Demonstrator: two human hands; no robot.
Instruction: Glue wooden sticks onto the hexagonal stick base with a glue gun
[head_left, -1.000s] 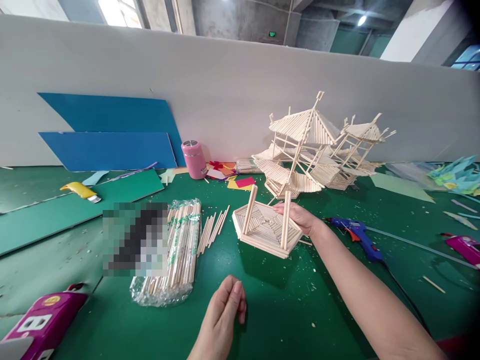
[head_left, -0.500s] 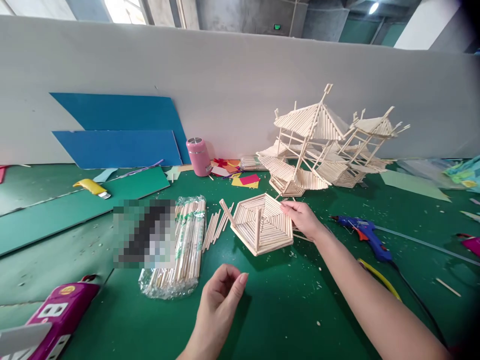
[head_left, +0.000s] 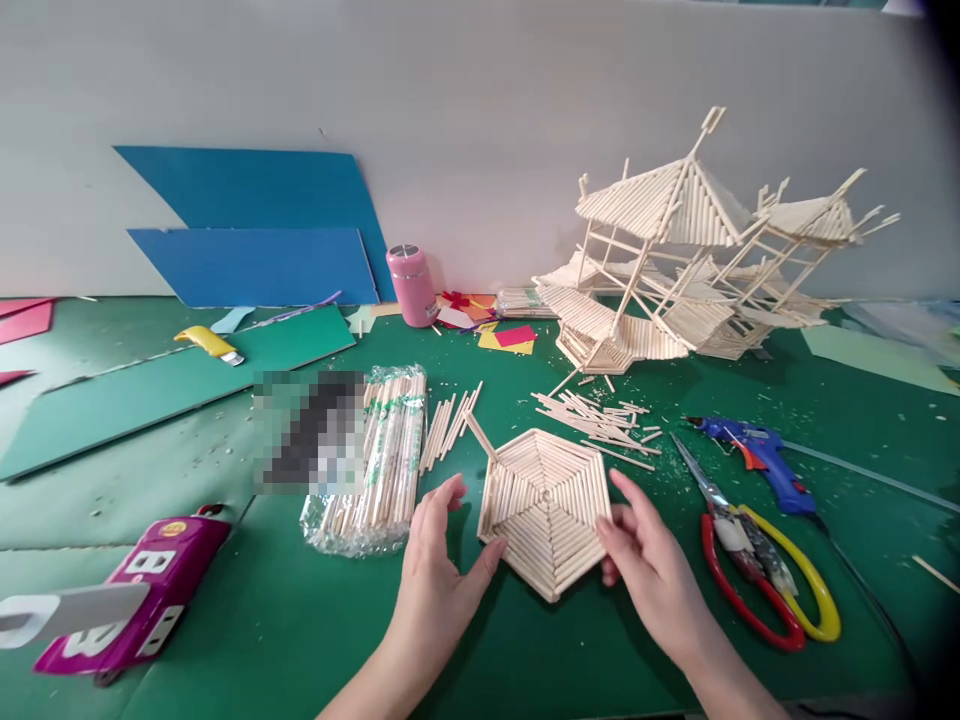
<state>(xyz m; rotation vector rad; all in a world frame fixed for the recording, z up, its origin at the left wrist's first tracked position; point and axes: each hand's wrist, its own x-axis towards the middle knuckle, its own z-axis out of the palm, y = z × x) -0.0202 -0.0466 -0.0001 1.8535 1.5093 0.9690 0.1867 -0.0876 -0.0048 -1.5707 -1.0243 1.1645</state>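
A hexagonal panel of wooden sticks [head_left: 546,505] lies low over the green table, its rows ringed around the centre. One short stick post rises from its upper left corner. My right hand [head_left: 649,570] grips the panel's right edge, thumb on top and the other fingers curled at the side. At the lower left edge, my left hand [head_left: 442,565] has its thumb against or very close to the panel; its fingers are spread and hold nothing. Loose short sticks [head_left: 600,425] are scattered behind the panel, and a few more sticks [head_left: 450,430] lie to its left.
Left stands a plastic bag of sticks [head_left: 390,460], partly blurred out. Scissors [head_left: 739,540] and a blue glue gun [head_left: 757,455] lie right. A stick-built pavilion model [head_left: 660,260] and pink flask [head_left: 412,287] stand behind. A yellow cutter [head_left: 206,342] and purple power strip [head_left: 150,590] are left.
The panel has come nearer and lower, and looks flatter. My left hand has opened and reached its left side. My right hand has drawn back with the panel, uncovering scissors and loose sticks.
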